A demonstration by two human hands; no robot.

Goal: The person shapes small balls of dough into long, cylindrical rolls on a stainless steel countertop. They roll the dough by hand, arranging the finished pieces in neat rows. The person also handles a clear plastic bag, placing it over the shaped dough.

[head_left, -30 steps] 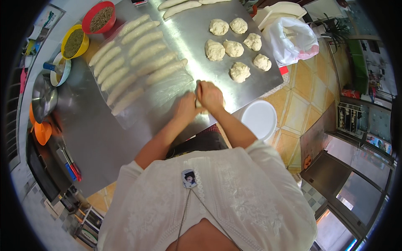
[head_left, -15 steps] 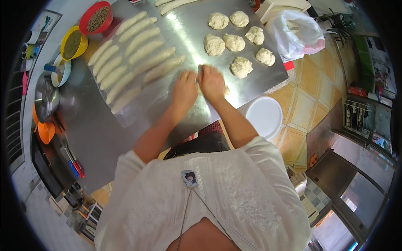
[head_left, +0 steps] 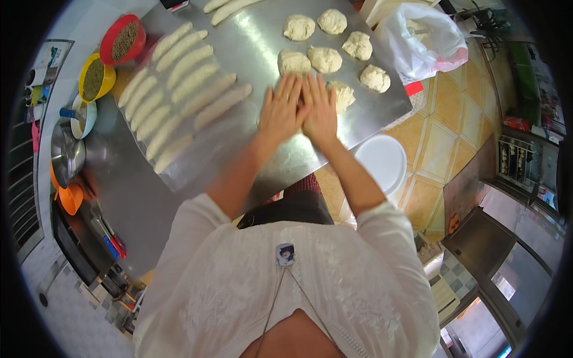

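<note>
My left hand (head_left: 280, 112) and my right hand (head_left: 319, 107) lie flat side by side, palms down, on the steel table (head_left: 253, 42), fingers stretched forward. Whatever lies under the palms is hidden. Just beyond the fingertips sit several rough dough lumps (head_left: 324, 58); one lump (head_left: 343, 95) touches the right hand's outer edge. To the left of my left hand, several long rolled dough sticks (head_left: 185, 80) lie in slanted rows.
A red bowl (head_left: 122, 40) and a yellow bowl (head_left: 95, 77) of seeds stand at the table's left end, near a white bowl (head_left: 83, 116) and a steel pot (head_left: 65, 152). A white plastic bag (head_left: 424, 39) sits at the right. A white round lid (head_left: 382, 161) is below the table edge.
Both hands have slid forward across the table toward the dough lumps, going from cupped together near the edge to flat with fingers extended.
</note>
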